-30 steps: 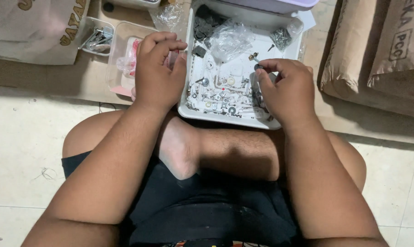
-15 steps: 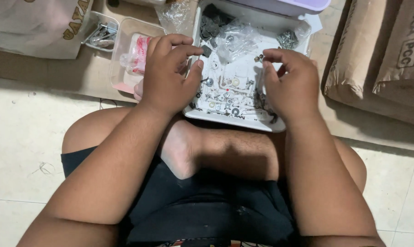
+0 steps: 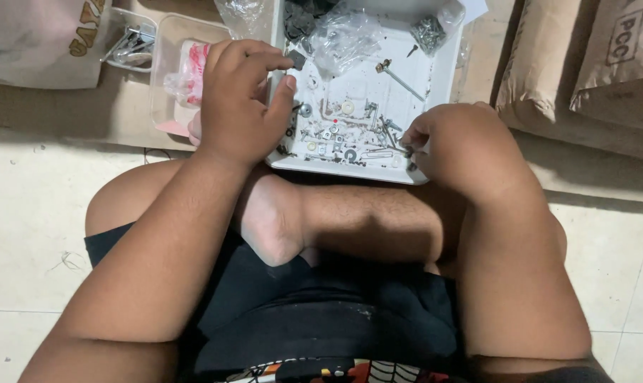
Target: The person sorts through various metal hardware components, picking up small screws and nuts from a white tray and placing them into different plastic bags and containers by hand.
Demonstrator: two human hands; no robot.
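- I see the left hand (image 3: 240,106) at the upper left of the frame, resting over the left rim of a white tray (image 3: 446,92); its thumb and forefinger are curled close together near a small round washer (image 3: 305,110), but I cannot tell whether anything sits in that grip.
- The right hand (image 3: 463,145) is at the centre right, over the tray's lower right corner, its fingertips pinched narrow on what looks like a thin metal screw (image 3: 399,150); the piece is small and partly hidden by the fingers.
- The tray lies on the floor in front of the crossed legs, and its lower half is strewn with loose washers, nuts and screws (image 3: 343,138).
- A long bolt (image 3: 399,79) lies diagonally above that scatter, a crumpled clear plastic bag (image 3: 343,35) covers the tray's top, and a small bag of screws (image 3: 429,30) sits at its upper right.
- To the left of the tray stands a clear plastic box (image 3: 167,85) holding a pink-and-white packet (image 3: 187,71).
- I judge the step in hand to be picking through the small hardware, one piece at a time.
- The next move, as I read it, calls for a fine fingertip pinch, lifted straight up so that neighbouring bits are not dragged along.
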